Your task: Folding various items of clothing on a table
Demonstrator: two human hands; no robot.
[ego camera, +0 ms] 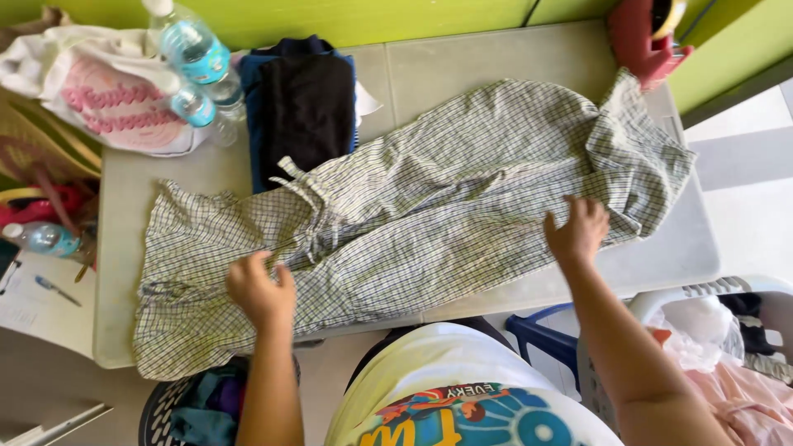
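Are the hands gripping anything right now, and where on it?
Neither hand closes around anything. The left hand presses on the checked trousers near the drawstring waist; the right hand lies flat on the leg end.

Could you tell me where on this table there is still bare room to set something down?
Bare table shows behind the checked trousers, between the dark folded clothes and the red object. A strip by the right hand is free too. The back left is crowded with water bottles and a bag.
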